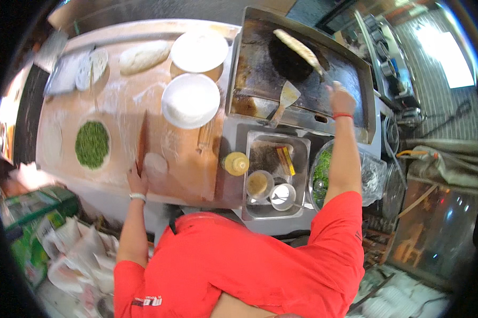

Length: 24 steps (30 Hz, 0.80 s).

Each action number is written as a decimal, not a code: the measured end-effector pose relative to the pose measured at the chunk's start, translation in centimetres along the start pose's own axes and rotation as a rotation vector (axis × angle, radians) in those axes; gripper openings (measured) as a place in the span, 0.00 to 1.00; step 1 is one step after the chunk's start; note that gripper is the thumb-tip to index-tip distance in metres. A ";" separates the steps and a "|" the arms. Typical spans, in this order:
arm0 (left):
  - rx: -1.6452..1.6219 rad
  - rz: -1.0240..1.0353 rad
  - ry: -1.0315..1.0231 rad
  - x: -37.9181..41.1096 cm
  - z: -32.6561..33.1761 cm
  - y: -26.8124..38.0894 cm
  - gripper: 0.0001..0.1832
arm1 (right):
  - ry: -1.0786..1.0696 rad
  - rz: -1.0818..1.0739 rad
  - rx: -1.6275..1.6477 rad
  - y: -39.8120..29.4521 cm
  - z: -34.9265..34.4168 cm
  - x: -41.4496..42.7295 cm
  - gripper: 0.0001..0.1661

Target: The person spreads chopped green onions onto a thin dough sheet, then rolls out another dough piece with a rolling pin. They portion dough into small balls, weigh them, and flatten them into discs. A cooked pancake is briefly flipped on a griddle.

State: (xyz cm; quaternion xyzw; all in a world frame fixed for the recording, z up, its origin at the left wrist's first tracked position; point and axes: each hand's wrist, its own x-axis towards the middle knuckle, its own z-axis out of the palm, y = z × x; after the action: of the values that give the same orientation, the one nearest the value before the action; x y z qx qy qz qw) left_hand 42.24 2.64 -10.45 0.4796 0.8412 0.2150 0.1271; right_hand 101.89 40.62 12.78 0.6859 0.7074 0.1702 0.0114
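Observation:
My right hand (342, 99) is closed round the handle of a tool, whose far end meets a long browned roll of dough (298, 47) on the dark griddle (255, 67). A scraper (288, 95) with a wide blade lies across the griddle's front edge. My left hand (137, 179) is on the floured wooden board at the near end of a long brownish blade-like tool (143, 137); whether the fingers grip it is unclear. Just right of that hand lies a small dough disc (156, 163). Further left, chopped greens (91, 145) cover a flat round of dough.
Two white bowls (190, 101) (199, 51) and a dough loaf (143, 57) stand at the back of the board. A yellow-topped bottle (236, 163) stands beside a metal tray (276, 137) with cups. A bowl of greens (322, 171) is under my right forearm.

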 end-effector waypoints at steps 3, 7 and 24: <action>0.004 -0.018 -0.003 0.4 0.3 -0.6 0.27 | -0.009 0.141 -0.035 4.9 -2.4 0.4 0.28; -0.097 -0.090 -0.006 0.2 0.5 0.8 0.28 | 0.018 0.247 -0.107 11.3 -4.4 -0.5 0.28; -0.027 -0.168 0.003 0.8 1.2 0.7 0.27 | 0.059 0.473 -0.048 8.3 8.3 -14.1 0.36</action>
State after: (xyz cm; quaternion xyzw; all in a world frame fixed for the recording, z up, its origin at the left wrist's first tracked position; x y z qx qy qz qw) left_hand 42.86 3.95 -11.19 0.4050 0.8758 0.2156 0.1499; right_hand 112.76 28.73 4.03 0.8268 0.5228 0.2048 -0.0331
